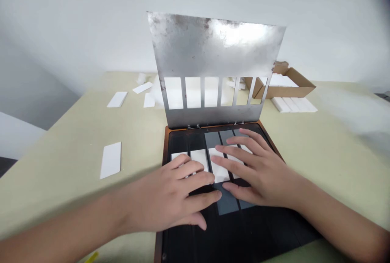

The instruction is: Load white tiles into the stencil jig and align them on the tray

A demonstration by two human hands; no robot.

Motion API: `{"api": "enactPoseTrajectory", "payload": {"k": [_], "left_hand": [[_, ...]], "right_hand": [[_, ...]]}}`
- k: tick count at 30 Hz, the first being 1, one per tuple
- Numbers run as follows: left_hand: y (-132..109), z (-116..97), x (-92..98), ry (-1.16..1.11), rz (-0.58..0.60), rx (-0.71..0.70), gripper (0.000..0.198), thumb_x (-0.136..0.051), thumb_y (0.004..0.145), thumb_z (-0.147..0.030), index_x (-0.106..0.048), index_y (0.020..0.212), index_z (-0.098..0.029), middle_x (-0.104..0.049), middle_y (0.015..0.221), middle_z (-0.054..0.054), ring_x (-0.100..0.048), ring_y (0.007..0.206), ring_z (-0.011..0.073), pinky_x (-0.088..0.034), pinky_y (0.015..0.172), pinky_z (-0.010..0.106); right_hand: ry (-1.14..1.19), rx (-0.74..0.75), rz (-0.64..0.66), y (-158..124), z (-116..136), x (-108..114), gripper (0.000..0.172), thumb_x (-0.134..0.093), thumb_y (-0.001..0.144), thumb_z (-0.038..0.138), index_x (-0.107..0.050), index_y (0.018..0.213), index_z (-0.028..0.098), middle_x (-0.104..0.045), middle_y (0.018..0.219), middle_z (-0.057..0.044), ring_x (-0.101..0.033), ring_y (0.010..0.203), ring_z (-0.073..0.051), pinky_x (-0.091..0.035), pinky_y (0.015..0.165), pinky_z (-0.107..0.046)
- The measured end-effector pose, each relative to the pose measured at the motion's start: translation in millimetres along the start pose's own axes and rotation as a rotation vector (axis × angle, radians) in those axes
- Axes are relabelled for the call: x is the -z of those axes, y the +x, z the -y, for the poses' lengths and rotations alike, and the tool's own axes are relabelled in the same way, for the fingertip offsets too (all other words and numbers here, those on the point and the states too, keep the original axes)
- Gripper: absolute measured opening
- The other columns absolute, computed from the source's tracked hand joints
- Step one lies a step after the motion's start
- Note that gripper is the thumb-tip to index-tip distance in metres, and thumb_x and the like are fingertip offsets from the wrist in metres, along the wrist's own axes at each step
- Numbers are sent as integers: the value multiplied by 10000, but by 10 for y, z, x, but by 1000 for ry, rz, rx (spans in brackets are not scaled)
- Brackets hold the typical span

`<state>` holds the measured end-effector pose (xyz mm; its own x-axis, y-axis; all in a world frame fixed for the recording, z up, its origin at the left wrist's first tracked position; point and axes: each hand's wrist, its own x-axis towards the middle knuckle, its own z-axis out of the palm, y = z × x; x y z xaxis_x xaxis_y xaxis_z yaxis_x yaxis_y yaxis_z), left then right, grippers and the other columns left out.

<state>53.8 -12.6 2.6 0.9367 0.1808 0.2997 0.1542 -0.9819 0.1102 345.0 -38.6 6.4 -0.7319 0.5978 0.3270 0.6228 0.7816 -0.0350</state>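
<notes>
A black base (225, 232) with a brown edge lies in front of me, and its hinged metal plate (195, 52) with a row of rectangular slots stands raised at the back. White rectangular cards (218, 169) sit side by side on the base, with dark grey strips (227, 203) showing above and below some of them. Fingers spread, my left hand (173, 196) rests over the left cards. My right hand (258, 169) is spread over the middle and right cards, its thumb near the left fingertips. Both hands partly cover the cards.
A loose white card (111, 160) lies on the table (137, 133) to the left, with several more behind it. At the back right stands a cardboard box (292, 91) holding white pieces, and a stack of white cards (294, 105) lies before it.
</notes>
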Motion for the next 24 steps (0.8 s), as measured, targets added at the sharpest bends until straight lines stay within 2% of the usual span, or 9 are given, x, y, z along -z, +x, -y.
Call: {"api": "enactPoseTrajectory", "payload": {"k": [3,6,14,24], "left_hand": [[5,-4,6,11,-3,-2,462,-668,1013,-562,-697,1340,-237,-691,1220,54,-602,1081,246,-371,978,414],[3,-6,7,17,-10,-3,471,-694,994,-567,-704,1331,-238,-685,1216,56,-609,1073,244,-380,973,412],[-14,-3,-8,17,4,-11,477,-650,1021,-571,-690,1360,-238,-684,1221,51,-597,1093,254,-368,981,422],[-3,-11,9,36,-10,-5,488,-716,975,-576,-703,1334,-247,-686,1197,59,-607,1084,253,-386,974,412]], "right_hand": [[53,-126,22,4,2,6,652,-646,1005,489,-476,1588,250,-629,1502,-78,-505,1389,-336,-256,1260,-660],[100,-179,65,-2,1,-1,688,-638,1006,495,-430,1616,254,-652,1475,-70,-508,1372,-337,-224,1261,-659],[104,-171,54,18,-1,-18,641,-630,1019,475,-461,1592,243,-704,1399,-51,-534,1336,-315,-177,1283,-645],[111,-141,46,1,-17,-10,623,-623,1026,460,-460,1590,251,-719,1383,-66,-544,1347,-312,-159,1287,-655]]}}
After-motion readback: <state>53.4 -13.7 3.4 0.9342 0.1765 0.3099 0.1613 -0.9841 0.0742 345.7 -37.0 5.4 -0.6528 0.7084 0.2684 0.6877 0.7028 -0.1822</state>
